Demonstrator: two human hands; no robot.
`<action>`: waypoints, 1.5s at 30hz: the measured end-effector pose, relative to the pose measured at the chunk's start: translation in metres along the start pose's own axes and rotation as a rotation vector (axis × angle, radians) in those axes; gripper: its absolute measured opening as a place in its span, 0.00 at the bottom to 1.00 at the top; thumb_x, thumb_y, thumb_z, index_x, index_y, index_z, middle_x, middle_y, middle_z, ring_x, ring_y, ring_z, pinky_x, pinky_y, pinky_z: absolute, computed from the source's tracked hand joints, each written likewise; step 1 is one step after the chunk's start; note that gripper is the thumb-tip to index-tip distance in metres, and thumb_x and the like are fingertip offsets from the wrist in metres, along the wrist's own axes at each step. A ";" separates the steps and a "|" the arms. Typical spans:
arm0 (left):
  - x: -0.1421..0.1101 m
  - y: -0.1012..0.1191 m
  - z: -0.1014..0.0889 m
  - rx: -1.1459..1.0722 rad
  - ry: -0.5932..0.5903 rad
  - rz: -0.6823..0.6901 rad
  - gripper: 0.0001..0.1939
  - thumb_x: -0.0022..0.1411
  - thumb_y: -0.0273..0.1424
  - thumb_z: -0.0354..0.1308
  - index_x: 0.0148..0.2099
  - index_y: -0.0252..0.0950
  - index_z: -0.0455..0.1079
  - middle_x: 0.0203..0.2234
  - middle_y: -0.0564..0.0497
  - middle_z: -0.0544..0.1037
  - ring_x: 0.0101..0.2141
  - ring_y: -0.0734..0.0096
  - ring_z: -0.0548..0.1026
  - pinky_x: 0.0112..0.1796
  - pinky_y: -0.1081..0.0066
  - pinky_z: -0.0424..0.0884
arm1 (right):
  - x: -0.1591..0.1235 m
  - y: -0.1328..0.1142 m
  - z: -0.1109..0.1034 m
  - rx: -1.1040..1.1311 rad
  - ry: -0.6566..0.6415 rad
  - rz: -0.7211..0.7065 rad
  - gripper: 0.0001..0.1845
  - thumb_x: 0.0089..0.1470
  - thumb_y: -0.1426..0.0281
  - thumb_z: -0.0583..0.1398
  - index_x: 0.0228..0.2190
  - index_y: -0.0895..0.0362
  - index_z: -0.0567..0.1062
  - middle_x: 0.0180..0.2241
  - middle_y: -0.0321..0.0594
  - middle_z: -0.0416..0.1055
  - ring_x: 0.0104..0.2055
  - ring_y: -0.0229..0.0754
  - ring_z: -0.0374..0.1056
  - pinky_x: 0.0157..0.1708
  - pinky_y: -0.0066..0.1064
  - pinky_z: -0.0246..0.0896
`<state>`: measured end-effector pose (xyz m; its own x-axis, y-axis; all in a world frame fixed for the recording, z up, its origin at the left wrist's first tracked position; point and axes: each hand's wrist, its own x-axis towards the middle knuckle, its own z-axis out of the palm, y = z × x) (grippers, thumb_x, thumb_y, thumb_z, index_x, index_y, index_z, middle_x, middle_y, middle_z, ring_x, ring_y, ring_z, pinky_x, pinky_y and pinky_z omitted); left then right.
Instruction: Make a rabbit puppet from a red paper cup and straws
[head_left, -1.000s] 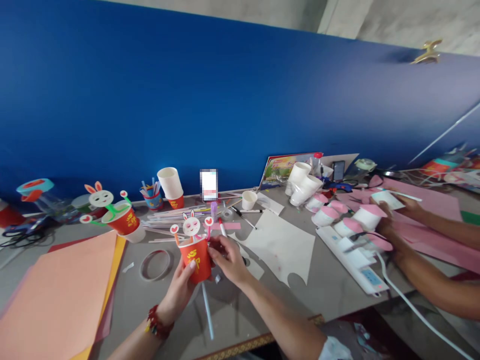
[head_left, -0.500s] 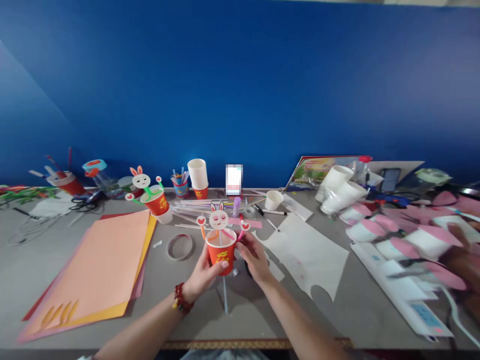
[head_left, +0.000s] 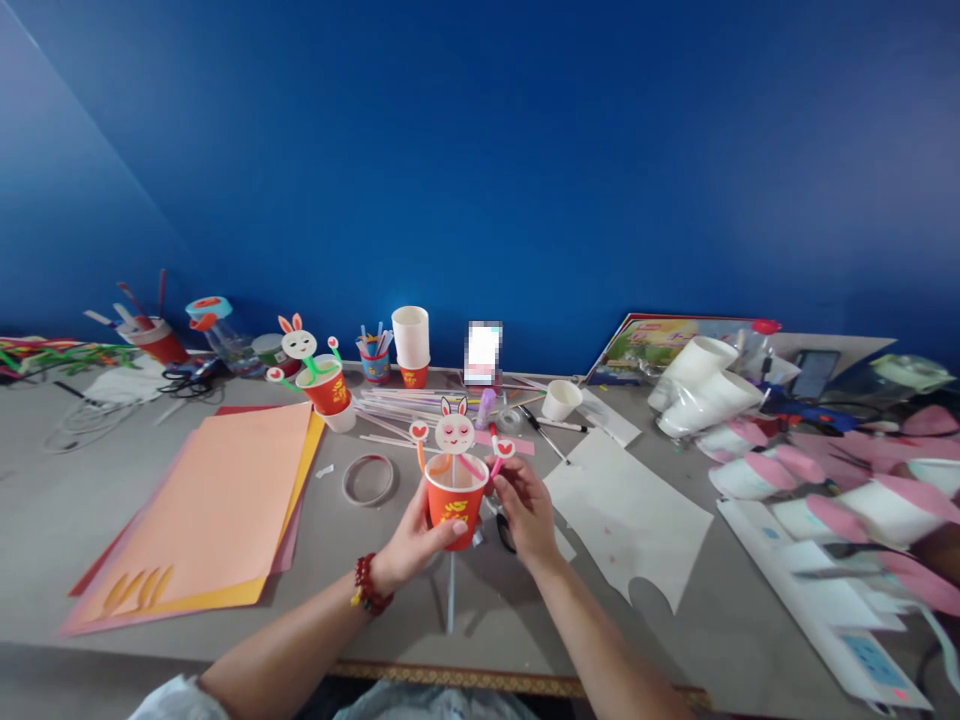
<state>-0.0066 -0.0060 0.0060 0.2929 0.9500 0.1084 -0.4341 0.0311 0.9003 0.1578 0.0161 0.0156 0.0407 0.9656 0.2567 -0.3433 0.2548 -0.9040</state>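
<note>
My left hand (head_left: 416, 540) is wrapped around a red paper cup (head_left: 456, 505) with yellow print, thumb across its front. A paper bunny head (head_left: 455, 434) on a straw stands above the cup's rim, and the straw's lower end (head_left: 451, 595) sticks out underneath. On the left an orange arm carries a round paper paw with a red heart (head_left: 418, 431). At the right rim my right hand (head_left: 525, 508) is closed, its thumb and fingers at the pink pipe cleaner (head_left: 498, 466) below the other heart paw (head_left: 505, 449). Partly hidden behind that hand is a dark scissors handle (head_left: 504, 530).
A similar bunny cup (head_left: 319, 385) stands at the left, behind stacked coloured paper (head_left: 225, 490). A tape roll (head_left: 368, 480) lies nearer. To the right are cut white paper (head_left: 630, 510), a power strip (head_left: 817, 610) and pink-and-white cups (head_left: 750, 475). Loose straws (head_left: 405, 405) lie behind.
The camera view has shifted slightly, so most things sit farther right in the picture. Both hands stay at the cup, with the right fingers still at the pink arm.
</note>
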 end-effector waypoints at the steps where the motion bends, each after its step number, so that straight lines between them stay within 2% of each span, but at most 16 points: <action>1: 0.000 0.001 0.001 0.007 -0.005 -0.003 0.29 0.53 0.38 0.69 0.55 0.34 0.66 0.39 0.43 0.78 0.35 0.63 0.78 0.35 0.67 0.75 | 0.000 -0.001 0.000 -0.013 0.000 -0.003 0.09 0.55 0.62 0.66 0.37 0.51 0.77 0.36 0.38 0.77 0.33 0.38 0.71 0.35 0.30 0.69; 5: 0.001 0.010 0.003 0.016 -0.042 -0.028 0.30 0.54 0.38 0.69 0.56 0.35 0.65 0.39 0.43 0.78 0.34 0.64 0.77 0.35 0.68 0.75 | 0.002 -0.005 -0.002 -0.082 -0.018 -0.015 0.08 0.54 0.62 0.66 0.35 0.52 0.79 0.35 0.38 0.75 0.32 0.38 0.70 0.33 0.30 0.70; 9: 0.002 0.016 0.003 0.000 -0.083 -0.037 0.31 0.53 0.37 0.69 0.57 0.36 0.64 0.41 0.43 0.77 0.34 0.65 0.77 0.36 0.67 0.75 | 0.004 -0.009 -0.005 0.009 -0.083 0.021 0.07 0.53 0.62 0.67 0.34 0.51 0.79 0.33 0.36 0.74 0.29 0.37 0.70 0.31 0.28 0.68; 15: 0.000 0.017 0.004 0.028 -0.115 -0.031 0.32 0.53 0.38 0.70 0.57 0.35 0.65 0.40 0.43 0.78 0.35 0.66 0.76 0.37 0.69 0.74 | 0.005 -0.016 -0.005 0.226 -0.156 0.233 0.09 0.50 0.63 0.69 0.31 0.53 0.78 0.30 0.34 0.72 0.27 0.35 0.68 0.28 0.26 0.67; 18: 0.000 0.018 0.005 0.023 -0.112 -0.016 0.32 0.52 0.37 0.70 0.57 0.35 0.66 0.41 0.43 0.77 0.37 0.65 0.76 0.39 0.68 0.75 | 0.005 -0.018 -0.004 0.275 -0.155 0.284 0.10 0.49 0.63 0.69 0.31 0.53 0.77 0.29 0.33 0.71 0.27 0.35 0.68 0.28 0.26 0.67; 26: 0.002 0.015 0.001 -0.009 -0.101 -0.058 0.32 0.53 0.36 0.70 0.58 0.36 0.66 0.44 0.41 0.78 0.37 0.62 0.77 0.39 0.65 0.75 | 0.006 -0.022 -0.002 0.163 -0.143 0.238 0.12 0.50 0.61 0.68 0.34 0.54 0.78 0.28 0.35 0.72 0.26 0.35 0.67 0.27 0.25 0.66; 30: 0.002 0.012 -0.001 0.010 -0.065 -0.022 0.35 0.53 0.35 0.70 0.61 0.38 0.64 0.49 0.41 0.76 0.43 0.58 0.76 0.45 0.62 0.74 | 0.006 -0.022 -0.001 0.129 -0.126 0.211 0.15 0.50 0.59 0.68 0.37 0.55 0.78 0.27 0.36 0.72 0.25 0.35 0.67 0.26 0.26 0.66; 34: 0.002 0.014 0.001 0.026 -0.067 -0.016 0.35 0.51 0.36 0.71 0.60 0.37 0.66 0.51 0.40 0.75 0.49 0.52 0.74 0.50 0.57 0.70 | 0.005 -0.022 -0.001 0.149 -0.103 0.214 0.13 0.50 0.61 0.69 0.34 0.55 0.78 0.28 0.35 0.73 0.25 0.35 0.67 0.26 0.26 0.67; 39: 0.002 0.016 0.002 0.049 -0.082 -0.002 0.30 0.51 0.35 0.71 0.56 0.36 0.69 0.49 0.41 0.76 0.46 0.55 0.75 0.49 0.59 0.71 | 0.003 -0.021 -0.001 0.190 -0.108 0.234 0.10 0.50 0.63 0.69 0.32 0.53 0.76 0.26 0.32 0.72 0.24 0.34 0.67 0.25 0.24 0.65; 45: 0.001 0.014 0.001 0.055 -0.093 0.005 0.34 0.52 0.34 0.70 0.60 0.37 0.66 0.51 0.41 0.75 0.47 0.56 0.75 0.49 0.61 0.72 | 0.003 -0.021 -0.002 0.173 -0.103 0.234 0.11 0.50 0.62 0.69 0.32 0.53 0.76 0.27 0.32 0.71 0.24 0.34 0.67 0.25 0.25 0.66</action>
<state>-0.0116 -0.0046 0.0188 0.3694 0.9172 0.1490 -0.3890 0.0070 0.9212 0.1674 0.0142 0.0346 -0.1509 0.9845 0.0894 -0.4873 0.0046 -0.8732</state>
